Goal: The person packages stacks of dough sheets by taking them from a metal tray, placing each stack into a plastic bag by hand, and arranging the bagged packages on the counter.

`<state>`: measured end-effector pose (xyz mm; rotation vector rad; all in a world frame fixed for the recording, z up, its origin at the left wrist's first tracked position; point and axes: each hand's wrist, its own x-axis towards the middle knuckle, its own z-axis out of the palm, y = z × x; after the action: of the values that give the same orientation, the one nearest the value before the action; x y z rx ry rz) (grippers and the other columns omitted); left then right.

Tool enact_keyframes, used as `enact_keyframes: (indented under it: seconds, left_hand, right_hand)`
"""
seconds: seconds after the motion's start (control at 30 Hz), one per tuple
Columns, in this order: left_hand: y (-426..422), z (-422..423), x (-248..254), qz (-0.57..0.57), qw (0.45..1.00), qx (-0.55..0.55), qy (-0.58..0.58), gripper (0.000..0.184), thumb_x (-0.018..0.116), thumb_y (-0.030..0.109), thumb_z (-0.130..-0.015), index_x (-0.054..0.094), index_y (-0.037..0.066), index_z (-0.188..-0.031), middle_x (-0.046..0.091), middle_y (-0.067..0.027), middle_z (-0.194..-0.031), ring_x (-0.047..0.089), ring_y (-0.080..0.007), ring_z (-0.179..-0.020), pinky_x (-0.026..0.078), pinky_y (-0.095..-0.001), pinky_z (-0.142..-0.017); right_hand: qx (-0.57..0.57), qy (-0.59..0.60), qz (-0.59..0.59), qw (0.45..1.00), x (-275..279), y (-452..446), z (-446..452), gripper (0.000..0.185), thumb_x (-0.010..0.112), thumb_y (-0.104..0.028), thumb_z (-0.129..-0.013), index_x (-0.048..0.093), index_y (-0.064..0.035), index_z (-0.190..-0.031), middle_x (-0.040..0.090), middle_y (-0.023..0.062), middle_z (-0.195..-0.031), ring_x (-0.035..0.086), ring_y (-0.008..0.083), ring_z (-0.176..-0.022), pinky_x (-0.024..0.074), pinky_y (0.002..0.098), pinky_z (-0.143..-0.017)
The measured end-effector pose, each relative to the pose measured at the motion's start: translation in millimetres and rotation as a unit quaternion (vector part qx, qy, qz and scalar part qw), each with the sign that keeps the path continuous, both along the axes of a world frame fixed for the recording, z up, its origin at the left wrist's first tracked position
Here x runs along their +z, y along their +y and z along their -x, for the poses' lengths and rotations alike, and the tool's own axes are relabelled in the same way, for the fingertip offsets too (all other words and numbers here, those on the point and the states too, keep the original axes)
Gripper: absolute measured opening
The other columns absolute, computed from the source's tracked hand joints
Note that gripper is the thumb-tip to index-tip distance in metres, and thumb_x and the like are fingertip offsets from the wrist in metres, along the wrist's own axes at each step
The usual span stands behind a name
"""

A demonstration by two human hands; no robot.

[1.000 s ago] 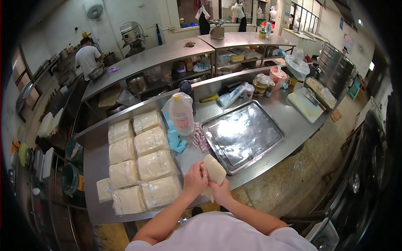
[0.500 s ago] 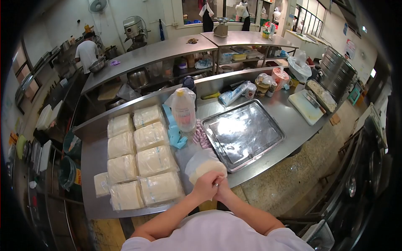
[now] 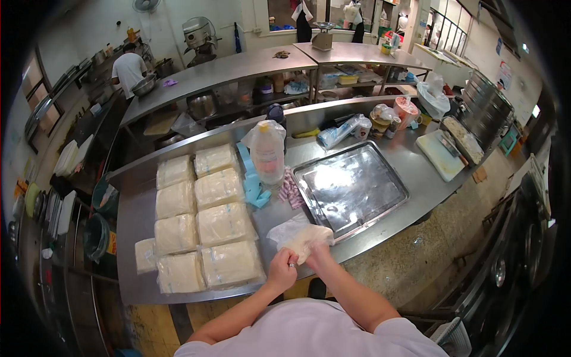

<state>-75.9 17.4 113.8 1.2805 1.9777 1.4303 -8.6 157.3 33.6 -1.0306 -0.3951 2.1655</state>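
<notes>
At the table's front edge, both hands are on a clear plastic bag (image 3: 306, 239) with something pale inside; its exact contents cannot be made out. My left hand (image 3: 282, 271), with a ring on it, is closed on the near edge of the bag. My right hand (image 3: 320, 254) grips the bag's right side, its fingers partly hidden behind the plastic. Left of the hands lie two columns of flat, pale packs in clear plastic (image 3: 229, 265), and a smaller pack (image 3: 145, 256) sits at their left. A metal tray (image 3: 351, 187) lies just beyond the bag.
Behind the bag stand a large plastic-covered bottle (image 3: 267, 154), blue strips (image 3: 253, 187) and a striped cloth (image 3: 291, 189). A cutting board (image 3: 440, 156) with a knife lies at the right, near steel steamers (image 3: 485, 107). Another person (image 3: 129, 70) works at the far left.
The hands, together before, have moved apart. My left hand is lower and to the left, and the bag has turned and shifted slightly right. The whole view has shifted a little.
</notes>
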Motion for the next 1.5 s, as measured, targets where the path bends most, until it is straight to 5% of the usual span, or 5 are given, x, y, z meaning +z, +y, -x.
enact_keyframes:
  seconds: [0.57,0.93,1.07,1.27,1.5]
  left_hand:
    - [-5.5,-22.1,-36.8,0.078,0.996,-0.025,0.033,0.012,0.061,0.014,-0.097,0.062,0.003,-0.093,0.063,-0.018,-0.093,0.061,-0.0415,-0.092,0.049,-0.0501,-0.079]
    - [-2.6,-32.8,-30.2,0.069,0.994,-0.084,-0.015,0.014,0.063,0.014,-0.095,0.062,0.002,-0.09,0.063,-0.0172,-0.091,0.061,-0.0397,-0.089,0.049,-0.0489,-0.078]
    - [4.5,-26.1,-14.5,0.11,0.983,-0.14,0.052,0.017,0.067,0.018,-0.093,0.062,0.003,-0.087,0.065,-0.0153,-0.09,0.063,-0.0376,-0.089,0.052,-0.0478,-0.079]
    - [79.4,-2.4,14.8,0.133,0.954,-0.015,0.27,0.016,0.071,0.022,-0.088,0.064,0.007,-0.086,0.068,-0.0114,-0.089,0.069,-0.0345,-0.086,0.056,-0.0481,-0.077]
    - [85.1,-14.1,3.7,0.222,0.924,-0.163,0.266,0.017,0.062,0.018,-0.089,0.067,0.007,-0.102,0.072,-0.0158,-0.098,0.073,-0.0361,-0.09,0.058,-0.0528,-0.076]
  right_hand:
    - [0.13,-0.092,0.1,0.982,-90.6,24.1,30.7,0.035,0.059,-0.014,-0.095,0.058,-0.0002,-0.127,0.065,0.0211,-0.118,0.063,0.0415,-0.11,0.052,0.0609,-0.097]
    - [0.15,-0.024,0.077,0.985,7.5,2.1,26.2,0.033,0.059,-0.025,-0.099,0.06,-0.0053,-0.125,0.065,0.0205,-0.116,0.064,0.044,-0.104,0.0522,0.0633,-0.094]
    - [0.218,-0.027,0.094,0.971,-137.8,21.5,22.8,0.038,0.072,-0.02,-0.093,0.061,-0.005,-0.127,0.066,0.0153,-0.123,0.067,0.0324,-0.107,0.0578,0.0515,-0.089]
    - [0.199,-0.03,0.103,0.974,-55.6,-24.9,21.6,0.037,0.072,-0.019,-0.093,0.062,-0.0049,-0.126,0.066,0.0151,-0.123,0.067,0.0315,-0.107,0.0578,0.0498,-0.089]
    - [0.2,-0.018,0.097,0.975,-52.3,-26.1,0.8,0.036,0.072,-0.018,-0.092,0.063,-0.0048,-0.125,0.067,0.0149,-0.123,0.068,0.0305,-0.108,0.0578,0.0479,-0.089]
